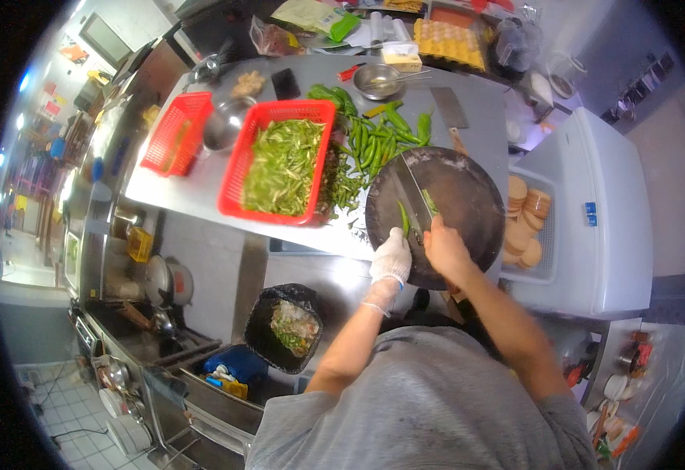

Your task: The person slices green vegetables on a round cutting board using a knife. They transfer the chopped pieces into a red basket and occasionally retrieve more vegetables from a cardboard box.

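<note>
My left hand [391, 258], in a white knit glove, holds a long green chili pepper [403, 216] over the round dark chopping board [466, 194]. My right hand [445, 247], bare, grips a cleaver [408, 187] whose blade points away from me across the board, just right of the pepper. Some cut green pepper [430, 201] lies along the blade's right side. Beyond the board is a heap of whole green chilies [372, 144]. Left of it, a red plastic basket [224, 191] holds many sliced green peppers [284, 164]. Pepper scraps [342, 191] are strewn between basket and board.
A second cleaver [450, 107] lies behind the board, near a steel bowl [378, 81]. Farther left are another red basket [169, 138] and a steel bowl [225, 126]. On the floor, a black-lined bin [254, 329] contains scraps. A white freezer [618, 223] stands at right.
</note>
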Available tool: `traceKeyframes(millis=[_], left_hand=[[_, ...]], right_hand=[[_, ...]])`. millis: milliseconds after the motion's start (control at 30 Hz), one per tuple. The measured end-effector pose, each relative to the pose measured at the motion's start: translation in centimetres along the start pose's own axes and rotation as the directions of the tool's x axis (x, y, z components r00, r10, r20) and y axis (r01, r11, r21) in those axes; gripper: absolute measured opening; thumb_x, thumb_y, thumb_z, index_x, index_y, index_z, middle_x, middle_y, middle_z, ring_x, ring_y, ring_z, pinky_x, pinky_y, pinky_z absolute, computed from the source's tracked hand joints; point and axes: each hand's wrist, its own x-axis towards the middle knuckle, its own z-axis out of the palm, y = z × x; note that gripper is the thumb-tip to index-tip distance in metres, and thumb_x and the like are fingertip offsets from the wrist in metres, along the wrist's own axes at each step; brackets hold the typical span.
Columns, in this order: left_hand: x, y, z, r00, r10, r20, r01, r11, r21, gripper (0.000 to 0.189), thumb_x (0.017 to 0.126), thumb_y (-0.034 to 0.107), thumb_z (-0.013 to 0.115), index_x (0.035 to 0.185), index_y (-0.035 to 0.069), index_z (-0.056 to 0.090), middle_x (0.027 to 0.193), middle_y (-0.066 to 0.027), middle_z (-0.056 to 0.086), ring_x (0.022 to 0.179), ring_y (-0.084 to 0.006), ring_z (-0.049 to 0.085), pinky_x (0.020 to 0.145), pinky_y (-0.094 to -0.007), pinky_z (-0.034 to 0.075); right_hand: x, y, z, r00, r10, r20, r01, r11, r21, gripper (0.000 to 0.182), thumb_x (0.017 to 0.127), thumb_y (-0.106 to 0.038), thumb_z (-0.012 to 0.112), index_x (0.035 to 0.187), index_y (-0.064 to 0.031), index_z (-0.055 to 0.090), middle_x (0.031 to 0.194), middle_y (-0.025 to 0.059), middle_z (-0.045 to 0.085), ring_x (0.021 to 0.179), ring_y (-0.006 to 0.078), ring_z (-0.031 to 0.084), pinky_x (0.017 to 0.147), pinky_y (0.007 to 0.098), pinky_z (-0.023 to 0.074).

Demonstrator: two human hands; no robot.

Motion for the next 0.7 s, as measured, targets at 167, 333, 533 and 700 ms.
traceKeyframes(millis=[167, 333, 533, 700], left_hand=[[1.1, -1.6, 0.7, 0.999, -0.022, -0.026, 0.018, 0.994, -0.112, 0.022, 0.095, 0.029, 0.041, 0.106, 0.012, 0.049, 0.093, -0.0274, 0.064, 0.091, -0.0467, 0.061, 0.079, -0.0550, 0.046], [1.1, -1.8, 1.9, 0.995, -0.061, -0.073, 0.048, 0.983, -0.175, 0.026, 0.095, 0.030, 0.043, 0.114, 0.013, 0.050, 0.096, -0.0262, 0.065, 0.094, -0.0451, 0.061, 0.081, -0.0533, 0.047], [0.1, -0.8, 0.8, 0.998, -0.067, -0.021, 0.063, 0.986, -0.157, 0.027, 0.093, 0.027, 0.047, 0.114, 0.011, 0.050, 0.092, -0.0274, 0.064, 0.087, -0.0472, 0.061, 0.076, -0.0518, 0.047], [0.3, -0.3, -0.3, 0.992, -0.090, 0.083, 0.101, 0.985, -0.142, 0.023, 0.095, 0.031, 0.045, 0.105, 0.011, 0.047, 0.094, -0.0263, 0.064, 0.094, -0.0470, 0.059, 0.080, -0.0541, 0.046]], right_hand=[[0.2, -1.1, 0.8, 0.999, 0.020, 0.028, -0.019, 1.000, -0.016, 0.028, 0.092, -0.020, 0.053, 0.104, 0.0016, 0.042, 0.081, 0.0285, 0.065, 0.080, 0.0478, 0.063, 0.070, 0.0545, 0.0523], [1.3, -1.4, -4.0, 0.983, 0.013, 0.184, -0.005, 0.999, -0.043, 0.025, 0.091, -0.018, 0.053, 0.103, 0.0027, 0.044, 0.082, 0.0293, 0.064, 0.080, 0.0485, 0.063, 0.071, 0.0544, 0.0516], [0.5, -0.1, -1.5, 0.997, 0.033, 0.068, -0.036, 0.999, 0.038, 0.026, 0.091, -0.017, 0.054, 0.103, 0.0032, 0.044, 0.080, 0.0293, 0.064, 0.077, 0.0482, 0.063, 0.068, 0.0542, 0.0520], [-0.6, -1.8, 2.5, 0.987, 0.160, -0.020, -0.159, 0.987, 0.023, 0.026, 0.092, -0.019, 0.054, 0.103, 0.0016, 0.043, 0.081, 0.0287, 0.064, 0.078, 0.0470, 0.063, 0.068, 0.0557, 0.0514]])
